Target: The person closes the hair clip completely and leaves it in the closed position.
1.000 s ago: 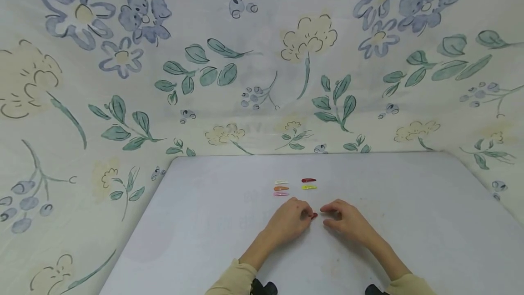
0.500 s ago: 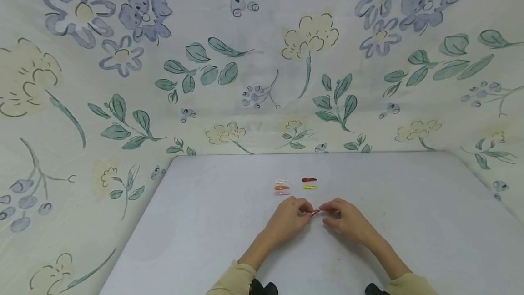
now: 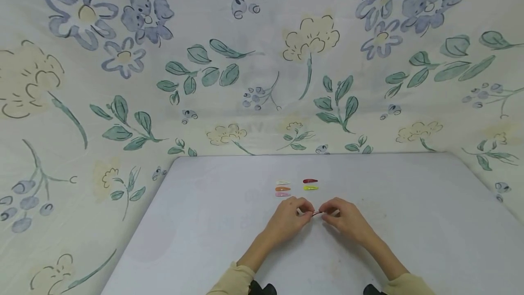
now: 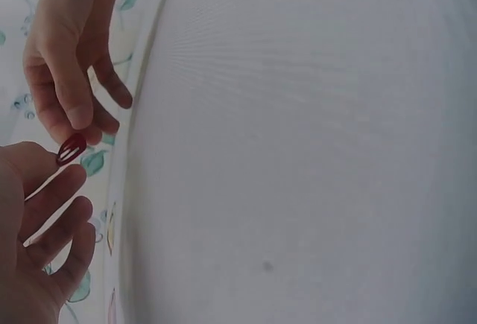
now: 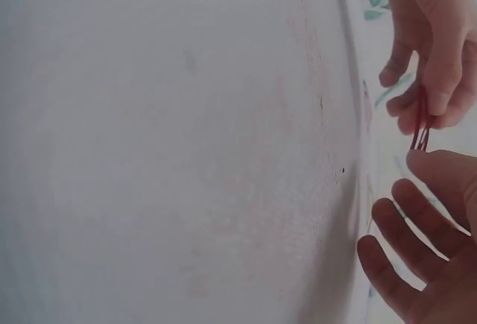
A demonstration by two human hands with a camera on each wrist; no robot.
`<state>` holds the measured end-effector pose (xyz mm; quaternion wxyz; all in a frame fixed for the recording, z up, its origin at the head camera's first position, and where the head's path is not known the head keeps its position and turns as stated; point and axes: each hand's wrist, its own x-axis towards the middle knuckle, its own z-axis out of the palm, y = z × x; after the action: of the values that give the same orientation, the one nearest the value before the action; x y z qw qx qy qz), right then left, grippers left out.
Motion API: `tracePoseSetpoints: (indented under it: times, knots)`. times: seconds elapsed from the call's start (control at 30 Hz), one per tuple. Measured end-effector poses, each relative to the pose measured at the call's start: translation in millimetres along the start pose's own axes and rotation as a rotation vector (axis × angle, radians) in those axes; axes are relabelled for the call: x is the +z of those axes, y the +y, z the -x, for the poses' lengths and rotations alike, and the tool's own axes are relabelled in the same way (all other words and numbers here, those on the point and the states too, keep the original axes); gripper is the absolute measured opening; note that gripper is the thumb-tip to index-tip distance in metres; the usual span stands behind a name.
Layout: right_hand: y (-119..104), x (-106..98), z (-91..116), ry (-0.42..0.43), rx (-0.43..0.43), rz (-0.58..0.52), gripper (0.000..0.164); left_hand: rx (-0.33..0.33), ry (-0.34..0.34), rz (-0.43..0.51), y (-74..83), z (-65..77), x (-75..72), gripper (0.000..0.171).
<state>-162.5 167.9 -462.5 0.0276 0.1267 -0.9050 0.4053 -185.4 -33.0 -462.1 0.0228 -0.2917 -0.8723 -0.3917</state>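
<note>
A dark red snap hair clip (image 3: 317,213) is stretched between the fingertips of both hands, above the white table. My left hand (image 3: 288,216) pinches one end between thumb and index finger. From the other side, the thumb and index finger of my right hand (image 3: 345,218) pinch the opposite end. Seen from the left wrist, the clip (image 4: 71,149) shows its narrow loop shape. In the right wrist view the clip (image 5: 422,126) looks spread into thin separate strips, and the other fingers of the right hand (image 5: 428,242) are loosely spread.
Beyond the hands, a white clip (image 3: 283,182), an orange clip (image 3: 282,189) and a pink clip (image 3: 283,194) lie in a column. A red clip (image 3: 310,180) and a yellow clip (image 3: 310,188) lie to their right. Floral cloth (image 3: 262,144) hangs behind the table (image 3: 184,240).
The clip has turned from sticking out of the left fingers to lying across between both hands. The right thumb and index finger, apart before, have closed on its free end.
</note>
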Motion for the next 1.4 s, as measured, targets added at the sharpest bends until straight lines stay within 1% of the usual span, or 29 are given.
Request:
tracePoseSetpoints:
  times: [0.13,0.23,0.3,0.43,0.53,0.67,0.77,0.9,1.0,1.13,1.23,1.4]
  knots:
    - [0,1,-3,0.008,0.011,-0.007,0.015,0.019,0.008,0.047,-2.0,-1.7,-2.0,0.005]
    - [-2,2,-6,0.020,0.013,-0.013,0.015,0.016,0.017,0.089,-3.7,-3.4,-4.5,0.005]
    - [-4,1,-8,0.035,0.005,-0.027,0.015,0.001,0.016,0.114,-4.1,-4.7,-7.1,0.006]
    - [-8,1,-11,0.089,-0.040,-0.044,0.013,-0.019,0.017,0.161,-1.8,-9.0,-14.4,0.006]
    - [-12,1,-14,0.136,-0.079,-0.045,0.012,-0.015,0.038,0.185,0.0,-13.1,-19.7,0.006]
    - [-20,-3,-18,0.191,-0.129,-0.053,0.011,-0.006,0.080,0.192,1.1,-16.6,-25.2,0.008]
    - [-25,-6,-20,0.217,-0.151,-0.052,0.011,-0.004,0.095,0.197,2.4,-17.5,-28.8,0.011]
    - [-29,-9,-21,0.237,-0.156,-0.037,0.011,-0.004,0.095,0.201,4.7,-17.4,-32.6,0.013]
    - [-30,-9,-22,0.251,-0.150,-0.031,0.011,-0.002,0.099,0.176,5.2,-16.9,-33.9,0.013]
    - [-32,-9,-22,0.269,-0.144,-0.035,0.012,0.014,0.134,0.147,5.4,-16.4,-35.6,0.012]
    - [-35,-10,-23,0.285,-0.160,-0.053,0.013,0.027,0.166,0.151,6.5,-17.0,-37.8,0.012]
    - [-38,-8,-26,0.295,-0.172,-0.089,0.013,0.027,0.191,0.150,7.1,-18.8,-40.0,0.014]
